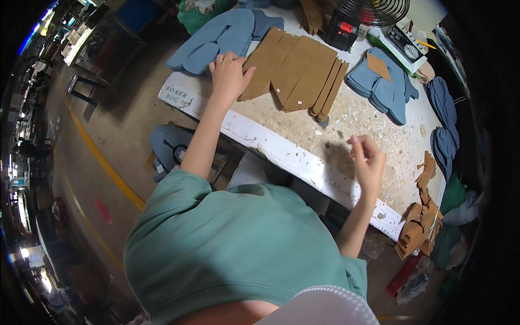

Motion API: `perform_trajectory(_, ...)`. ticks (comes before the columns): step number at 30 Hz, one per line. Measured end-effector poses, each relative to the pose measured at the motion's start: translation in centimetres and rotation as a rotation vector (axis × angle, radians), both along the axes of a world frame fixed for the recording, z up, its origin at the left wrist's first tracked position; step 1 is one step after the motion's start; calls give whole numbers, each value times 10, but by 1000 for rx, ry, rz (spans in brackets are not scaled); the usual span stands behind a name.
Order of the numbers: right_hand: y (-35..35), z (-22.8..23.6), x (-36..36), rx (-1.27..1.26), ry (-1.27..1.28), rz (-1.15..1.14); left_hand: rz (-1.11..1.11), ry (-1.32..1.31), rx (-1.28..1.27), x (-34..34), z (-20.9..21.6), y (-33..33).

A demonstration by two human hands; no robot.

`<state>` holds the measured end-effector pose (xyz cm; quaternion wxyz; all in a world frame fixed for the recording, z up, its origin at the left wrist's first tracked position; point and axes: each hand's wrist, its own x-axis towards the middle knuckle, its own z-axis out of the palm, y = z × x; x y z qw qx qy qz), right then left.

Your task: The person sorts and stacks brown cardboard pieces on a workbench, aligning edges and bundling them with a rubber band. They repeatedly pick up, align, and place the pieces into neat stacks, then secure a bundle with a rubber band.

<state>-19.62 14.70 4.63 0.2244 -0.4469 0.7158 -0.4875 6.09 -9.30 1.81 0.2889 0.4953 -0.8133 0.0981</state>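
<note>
My left hand (230, 75) lies with its fingers spread at the left edge of a row of flat brown cut pieces (295, 67). Its fingertips are beside a stack of blue shaped pieces (225, 35). Small white tags show on a few of the brown pieces, and narrow brown strips (329, 89) lie at the row's right end. Over the near part of the worn table (303, 135), my right hand (369, 162) is raised with thumb and fingers curled together. Whatever it may hold is too small to make out.
More blue pieces (376, 86) with a brown scrap on top lie to the right. A black fan (374, 13) and a box (403, 46) stand at the back. Bundled brown strips (420, 227) sit at the right corner. A stool with blue pieces (170, 146) is below the table's left side.
</note>
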Motion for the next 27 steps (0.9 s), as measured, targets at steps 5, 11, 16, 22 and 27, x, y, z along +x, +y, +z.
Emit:
perform_trajectory(5,4,-39,16,135,200,-103,-272,309,332,-29,9,4)
perform_trajectory(11,4,-43,19,38,306,-37,-478,122,548,-43,13,33)
perform_trajectory(16,5,-39,21,27,322,-22,-418,167,439,-46,2,41)
perform_trajectory(22,4,-39,23,16,346,-12,-422,312,376,-62,-7,50)
perform_trajectory(27,7,-36,24,44,318,-18,-399,382,471,-69,-3,53)
